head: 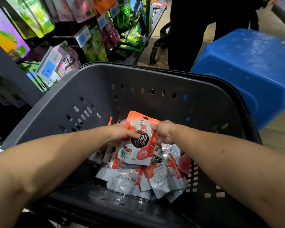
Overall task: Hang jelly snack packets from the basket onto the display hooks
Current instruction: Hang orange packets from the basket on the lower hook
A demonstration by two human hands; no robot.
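Both my hands are down inside a dark grey basket (138, 83). They hold the same red and white strawberry jelly packet (136, 153), face up above the pile. My left hand (120, 134) grips its left edge with the thumb across the front. My right hand (163, 133) pinches its right edge near the top. Several more jelly packets (156, 180) lie heaped on the basket floor, some face down. Display hooks (62, 37) with hanging snack bags stand at the upper left.
Price tags (48, 69) stick out from the hooks on the left rack. A blue plastic stool (247, 66) sits to the right behind the basket. A person in dark clothes (187, 33) stands beyond the basket beside a cart.
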